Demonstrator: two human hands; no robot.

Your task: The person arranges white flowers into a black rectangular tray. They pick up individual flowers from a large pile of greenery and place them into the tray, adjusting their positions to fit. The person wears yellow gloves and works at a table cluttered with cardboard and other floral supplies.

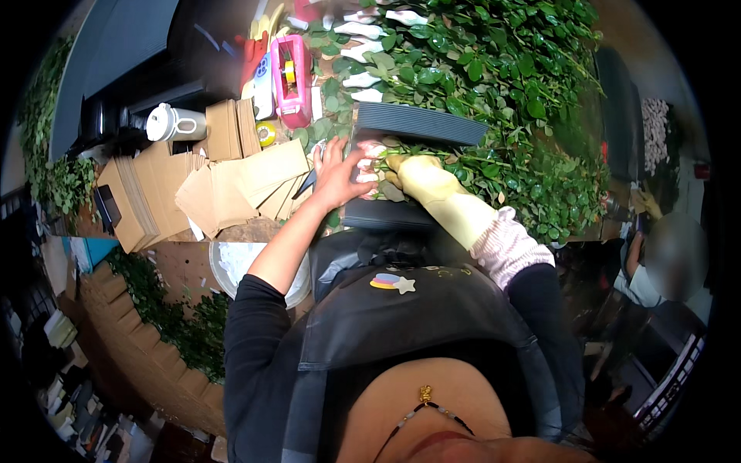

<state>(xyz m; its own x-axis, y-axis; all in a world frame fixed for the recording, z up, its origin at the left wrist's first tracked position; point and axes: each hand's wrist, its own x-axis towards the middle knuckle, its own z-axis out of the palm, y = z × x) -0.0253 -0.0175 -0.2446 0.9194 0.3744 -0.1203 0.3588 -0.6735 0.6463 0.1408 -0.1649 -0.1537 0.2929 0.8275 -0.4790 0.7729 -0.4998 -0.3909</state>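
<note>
Pale pink rose heads [369,158] lie between the two black ridged walls of a holder [424,122], their leafy stems running off to the right. My left hand [337,176] is bare, with its fingers spread at the left end of the holder, fingertips beside the blooms. From the right, my right hand [423,179] reaches in, wearing a pale yellow rubber glove. Its fingers are curled round rose stems just behind the heads; leaves partly hide the grip. Left of my left hand lie loose pieces of brown cardboard [270,170].
A pink tape dispenser [292,85], a yellow tape roll [265,134] and a white lidded mug [160,123] stand left. Leafy stems [494,54] with white-wrapped heads [363,51] cover the far table. A pale basin [297,289] sits below the edge. Another person [642,270] is at right.
</note>
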